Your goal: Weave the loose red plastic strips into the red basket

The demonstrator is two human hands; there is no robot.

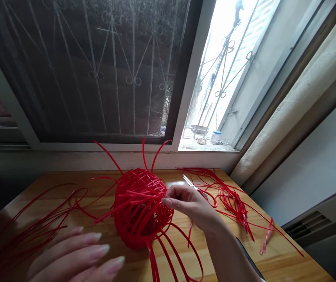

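Right hand (189, 205): my thumb and index finger pinched together on a thin, glossy red plastic strip (144, 194), at the right side of a round, open-weave red plastic basket (135, 239). Basket sits mid-table on the light-brown wood-grain table (288, 266), just below the window, long loose strip ends sticking out of it up, left and toward me. Left hand (76, 258): my fingers straight and slightly apart, grasping nothing, blurred, low and left of the basket, near the camera. Silver-bladed scissors (189, 182) just beyond my right hand, partly hidden by it. Tangled bundle of red plastic strips (238, 209) right of that hand; small pinkish stick-shaped item (266, 237) near the bundle, part pixelated.
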